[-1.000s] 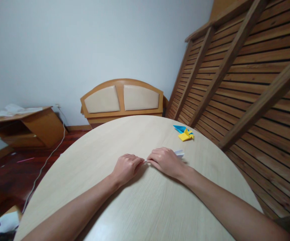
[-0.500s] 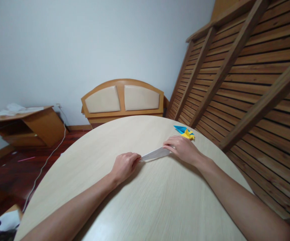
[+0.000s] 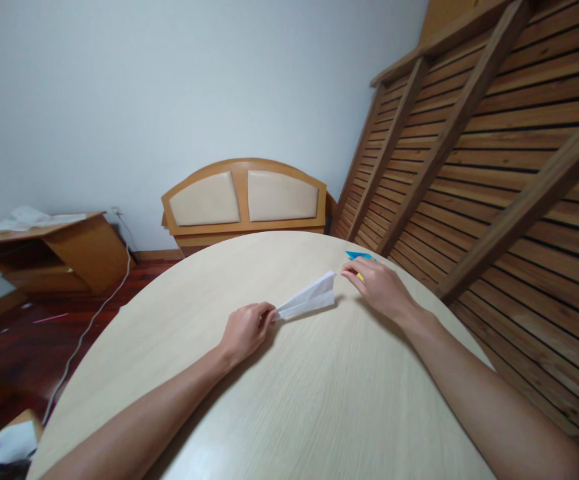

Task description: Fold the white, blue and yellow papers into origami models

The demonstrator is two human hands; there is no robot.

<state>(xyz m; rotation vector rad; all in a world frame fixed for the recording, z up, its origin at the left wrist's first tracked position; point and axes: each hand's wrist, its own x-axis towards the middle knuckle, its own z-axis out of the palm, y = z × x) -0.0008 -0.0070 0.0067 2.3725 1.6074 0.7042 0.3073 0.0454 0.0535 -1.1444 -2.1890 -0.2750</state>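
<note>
Hands apart: left hand [image 3: 245,327] pinches the white paper plane [image 3: 309,300] by its tip, right hand [image 3: 378,288] lies loosely open beside it

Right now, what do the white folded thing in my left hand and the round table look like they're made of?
The white folded thing looks like thin matte paper: sharp creases, a pointed tip, flaps lifting lightly off the surface. The table shows pale wood grain with a smooth, slightly glossy finish; whether it is solid wood or laminate cannot be told.

Bare forearms, no sleeves; hands [image 3: 247,328] ungloved, ringless.
</note>
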